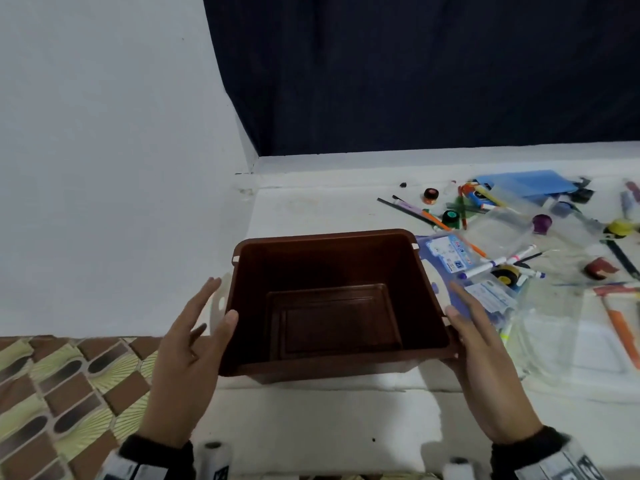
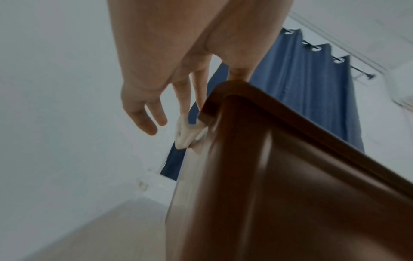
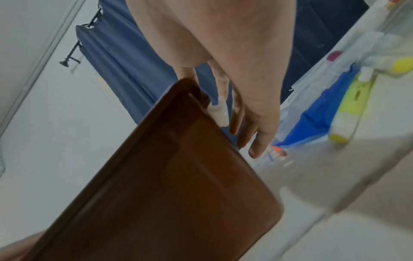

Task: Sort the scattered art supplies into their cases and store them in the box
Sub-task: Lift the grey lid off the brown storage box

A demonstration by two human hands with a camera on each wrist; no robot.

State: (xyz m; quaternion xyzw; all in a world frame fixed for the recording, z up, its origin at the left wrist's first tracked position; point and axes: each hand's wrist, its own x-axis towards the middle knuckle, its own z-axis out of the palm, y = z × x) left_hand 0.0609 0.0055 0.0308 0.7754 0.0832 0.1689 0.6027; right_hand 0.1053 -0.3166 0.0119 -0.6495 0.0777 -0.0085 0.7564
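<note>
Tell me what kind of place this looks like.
Probably a room in a home: a blue curtain on a rod, patterned floor tiles, and a white surface strewn with markers and paint pots beside a brown box.

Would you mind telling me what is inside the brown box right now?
Nothing shows inside the brown box: the head view reveals only its bare ribbed floor. The left hand and right hand flank it. The near wall hides a strip of floor.
</note>
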